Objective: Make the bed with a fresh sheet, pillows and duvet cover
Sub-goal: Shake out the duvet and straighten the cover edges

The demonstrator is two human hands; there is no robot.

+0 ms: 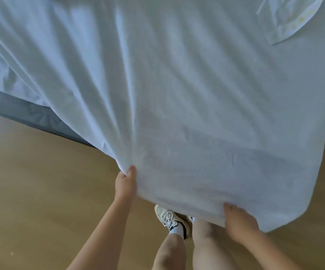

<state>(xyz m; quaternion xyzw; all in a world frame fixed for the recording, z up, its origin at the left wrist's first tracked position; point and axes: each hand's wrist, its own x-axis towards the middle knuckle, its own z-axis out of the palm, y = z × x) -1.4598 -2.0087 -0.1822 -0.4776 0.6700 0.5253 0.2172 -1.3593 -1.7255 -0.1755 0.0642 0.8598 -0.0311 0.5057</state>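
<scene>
The white sheet lay spread over the bed, its near edge lifted off and hanging above the floor in front of the person. The left hand pinched a gathered bunch of the hem between thumb and fingers, and long creases fanned away from that pinch across the cloth. The right hand gripped the same edge further along, near the corner, with its fingers curled into the fabric.

The sheet looked thin, light and very soft. It would likely sag wherever it was unsupported, billow if shaken and slide easily over the mattress. The hem and corners seemed the best places to hold it, with the hands well apart so that a pull would spread evenly rather than bunch the cloth.

On the left, a grey side of the bed showed where the sheet did not cover it. A smaller white cloth with pale yellow trim lay on the sheet at the far right. Below was a light wooden floor, where a white sneaker stood beneath the raised edge.
</scene>
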